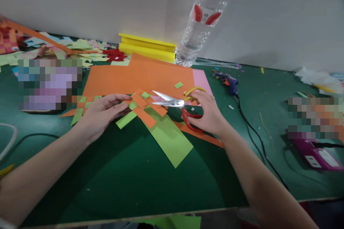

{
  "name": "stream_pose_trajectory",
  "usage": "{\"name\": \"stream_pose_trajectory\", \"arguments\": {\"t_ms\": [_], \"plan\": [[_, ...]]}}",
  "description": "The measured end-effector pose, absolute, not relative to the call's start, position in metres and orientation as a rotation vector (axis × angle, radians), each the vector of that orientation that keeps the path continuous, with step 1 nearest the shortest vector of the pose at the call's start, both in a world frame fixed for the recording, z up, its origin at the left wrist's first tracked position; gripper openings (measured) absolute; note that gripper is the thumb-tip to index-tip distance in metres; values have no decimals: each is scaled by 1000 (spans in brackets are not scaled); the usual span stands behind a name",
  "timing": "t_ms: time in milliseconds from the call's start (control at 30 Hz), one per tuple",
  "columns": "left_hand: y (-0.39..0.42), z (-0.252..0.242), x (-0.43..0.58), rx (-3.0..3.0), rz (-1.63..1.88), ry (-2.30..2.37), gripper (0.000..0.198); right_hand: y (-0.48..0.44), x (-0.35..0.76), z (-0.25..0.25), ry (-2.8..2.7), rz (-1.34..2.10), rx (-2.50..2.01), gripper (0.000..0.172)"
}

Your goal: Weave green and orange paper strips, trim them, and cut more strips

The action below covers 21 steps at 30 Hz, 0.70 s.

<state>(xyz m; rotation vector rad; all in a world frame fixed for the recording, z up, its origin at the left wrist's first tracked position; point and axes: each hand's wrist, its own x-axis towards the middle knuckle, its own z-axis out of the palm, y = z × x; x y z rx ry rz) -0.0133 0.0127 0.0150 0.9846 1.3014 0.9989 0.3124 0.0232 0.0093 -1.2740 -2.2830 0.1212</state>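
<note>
My left hand (100,112) lies flat, fingers stretched, on a woven piece of orange and green paper strips (141,109) and presses it to the green table (129,171). My right hand (208,112) grips scissors (177,104) with red and yellow handles. Their silver blades are parted and point left at the woven strips. A wide green strip (169,137) runs from the weave toward me. Under the weave lies a large orange sheet (139,77).
A clear plastic bottle (201,18) stands behind the orange sheet, beside a yellow folded stack (147,47). A glue gun (227,80) with a black cord (255,136) lies right. Paper scraps (61,48) pile at far left. A purple device (317,154) sits at right.
</note>
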Motion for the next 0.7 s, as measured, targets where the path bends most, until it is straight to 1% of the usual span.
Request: {"name": "stream_pose_trajectory", "arguments": {"t_ms": [100, 233, 433, 700], "plan": [[14, 16, -14, 1008, 986, 1311, 14, 25, 317, 8, -2332, 126, -1276, 49], [16, 15, -17, 1113, 925, 1311, 18, 24, 318, 10, -2361, 162, -1257, 47], [16, 14, -21, 1401, 768, 1422, 22, 22, 314, 15, -2411, 295, -1250, 49], [16, 17, -18, 1426, 756, 1381, 19, 19, 309, 19, -2463, 396, -1265, 47]]}}
